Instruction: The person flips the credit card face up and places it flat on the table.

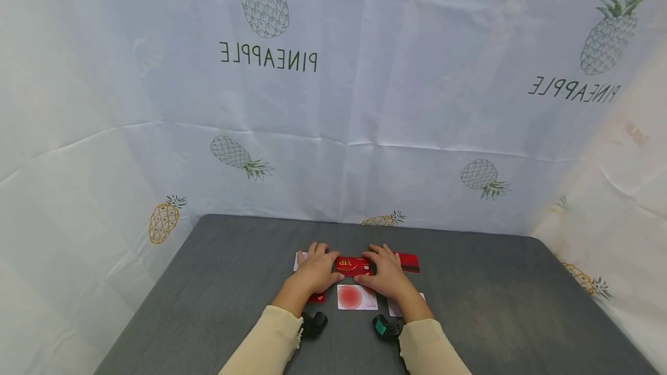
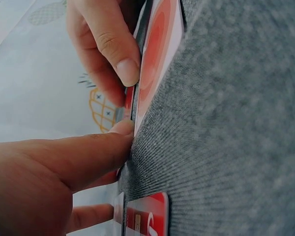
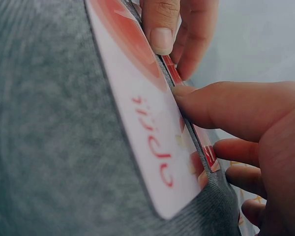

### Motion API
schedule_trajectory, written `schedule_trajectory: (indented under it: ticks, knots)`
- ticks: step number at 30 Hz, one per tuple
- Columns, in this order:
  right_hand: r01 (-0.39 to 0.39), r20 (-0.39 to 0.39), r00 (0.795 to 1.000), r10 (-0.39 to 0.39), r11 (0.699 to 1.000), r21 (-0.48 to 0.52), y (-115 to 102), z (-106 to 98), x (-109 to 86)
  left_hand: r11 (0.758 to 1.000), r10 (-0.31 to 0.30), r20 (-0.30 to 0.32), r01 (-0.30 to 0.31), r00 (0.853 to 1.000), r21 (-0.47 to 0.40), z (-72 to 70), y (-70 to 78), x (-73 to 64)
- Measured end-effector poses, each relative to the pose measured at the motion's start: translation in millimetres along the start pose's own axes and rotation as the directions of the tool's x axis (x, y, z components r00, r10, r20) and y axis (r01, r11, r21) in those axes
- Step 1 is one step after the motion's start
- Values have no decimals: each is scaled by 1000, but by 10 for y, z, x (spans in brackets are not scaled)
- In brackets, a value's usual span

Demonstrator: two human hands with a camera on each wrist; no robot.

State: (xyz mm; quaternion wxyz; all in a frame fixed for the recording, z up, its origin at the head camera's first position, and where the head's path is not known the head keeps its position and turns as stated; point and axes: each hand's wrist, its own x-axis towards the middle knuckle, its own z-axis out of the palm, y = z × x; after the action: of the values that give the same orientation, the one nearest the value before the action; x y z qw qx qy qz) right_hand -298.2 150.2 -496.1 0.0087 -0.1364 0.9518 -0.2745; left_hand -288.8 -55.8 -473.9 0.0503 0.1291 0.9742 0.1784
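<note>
A red card marked VIP lies flat on the dark table between the hands. My left hand holds its left end, thumb along the near edge and index finger by the far edge. At the right end, my right hand holds it in the same way. Just in front lies a white card with a red circle, apart from both hands in the head view; it shows large in the right wrist view. Under the hands, other cards are partly covered.
Beyond the right hand lies a red card with a dark stripe. A pale card and a red card are by the left hand; another pale card is under the right wrist. A pineapple-print cloth hangs behind the grey table.
</note>
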Motion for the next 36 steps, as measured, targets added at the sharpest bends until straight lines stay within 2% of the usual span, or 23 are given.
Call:
schedule_trajectory:
  ticks: [14,19,23,30,33,36]
  knots:
    - [1,-19,1000,-1,1000,13,73,-48,-69,1000,13,5,-13,1000,-15,57,35,-12]
    - [-49,-35,998,53,992,114,186,-190,-127,999,19,-4,-19,1000,-36,89,37,-22]
    - [-104,-56,992,115,981,166,373,-342,-176,998,21,-11,-22,1000,-50,97,31,-7]
    - [-179,-64,981,185,980,90,850,-579,-323,998,22,-10,-23,1000,-50,71,13,10]
    - [-145,-50,988,148,988,55,950,-603,-339,999,17,-17,-18,1000,-45,43,-8,15]
    - [-90,-45,995,91,996,18,959,-591,-314,999,13,-22,-14,1000,-47,15,-29,17]
